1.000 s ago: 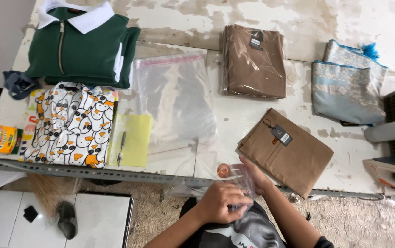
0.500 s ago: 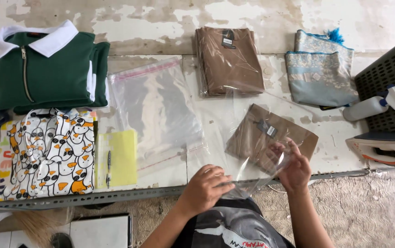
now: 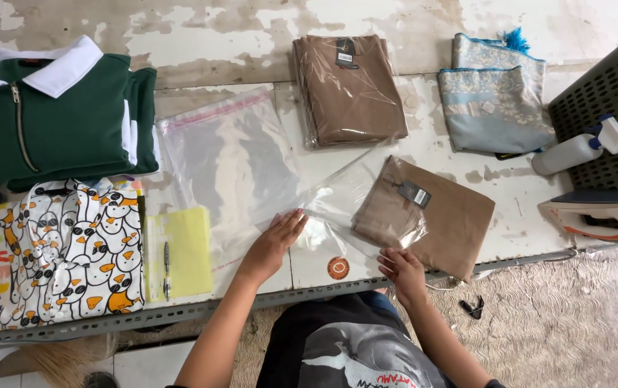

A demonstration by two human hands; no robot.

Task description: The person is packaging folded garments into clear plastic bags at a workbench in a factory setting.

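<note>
Pinning clear bag (image 3: 337, 208) flat: left hand (image 3: 274, 241) open | right hand (image 3: 399, 267) seemingly pinching bag's edge, nearer folded brown garment (image 3: 434, 215) | garment's long axis runs diagonally, up-right of the right hand.

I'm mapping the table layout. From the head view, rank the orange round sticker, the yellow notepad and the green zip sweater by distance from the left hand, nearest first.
1. Orange round sticker: just right of the left hand, near the table edge.
2. Yellow notepad: to its left, with a pen on it.
3. Green zip sweater: far left, at the table's back.
</note>
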